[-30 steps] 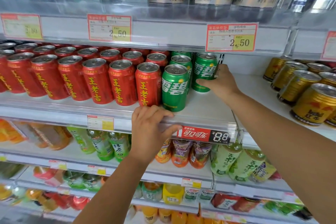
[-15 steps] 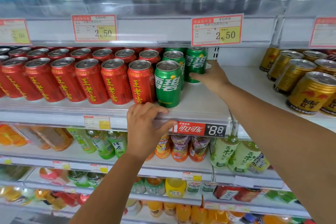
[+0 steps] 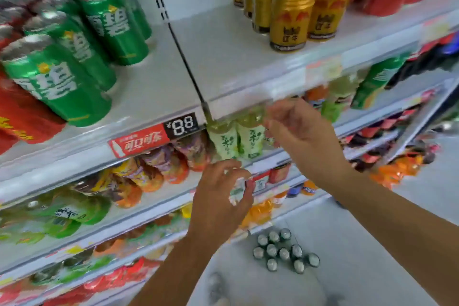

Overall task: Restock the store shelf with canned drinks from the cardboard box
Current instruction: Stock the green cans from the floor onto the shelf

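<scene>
Up-left of hands (image 3: 221,196) (image 3: 301,131), green cans (image 3: 62,79).

There is one camera, worn on my head. It looks forward and down and is tilted, so the shelf (image 3: 154,97) edges run slantwise. It sits close to the shelf: the green cans (image 3: 57,79) crowd the left edge and the gold cans (image 3: 290,15) the top. My left hand (image 3: 221,196) and right hand (image 3: 298,131) enter from below. Past them the view drops to the floor (image 3: 360,231) and a cluster of can tops (image 3: 283,251). Everything is blurred.
</scene>
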Demonstrator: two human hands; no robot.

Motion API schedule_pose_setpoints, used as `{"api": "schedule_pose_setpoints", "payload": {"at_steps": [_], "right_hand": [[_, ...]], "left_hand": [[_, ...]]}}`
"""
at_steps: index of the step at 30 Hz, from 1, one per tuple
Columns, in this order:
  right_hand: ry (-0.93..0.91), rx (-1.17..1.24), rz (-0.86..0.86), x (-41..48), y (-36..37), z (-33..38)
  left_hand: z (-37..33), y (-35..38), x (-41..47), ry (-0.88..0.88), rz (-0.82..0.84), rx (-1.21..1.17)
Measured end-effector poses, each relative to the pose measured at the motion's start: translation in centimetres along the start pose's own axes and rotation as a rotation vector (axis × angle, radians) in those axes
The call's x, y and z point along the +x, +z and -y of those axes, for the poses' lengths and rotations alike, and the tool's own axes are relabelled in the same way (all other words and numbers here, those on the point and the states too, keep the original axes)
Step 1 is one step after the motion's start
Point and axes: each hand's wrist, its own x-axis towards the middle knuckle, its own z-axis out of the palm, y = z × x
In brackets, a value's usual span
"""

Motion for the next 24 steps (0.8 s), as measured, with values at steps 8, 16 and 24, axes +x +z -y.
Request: {"api": "schedule_pose_setpoints", "payload": {"at_steps": [8, 16, 24], "right_hand": [[0.796, -0.125, -0.160, -12.5, -6.8, -23.5], [1.423, -0.209, -0.142, -31.1, -7.0, -52.1], [1.519, -0.234, 0.010, -38.7, -3.3, -73.3]], "left_hand": [[5.9, 19.9, -10.9, -0.437, 0.932, -0.054], [15.7, 40.7, -24.0, -0.686, 1.286, 0.127], [23.4, 60.3, -32.7, -0.779, 1.141, 0.003]]}}
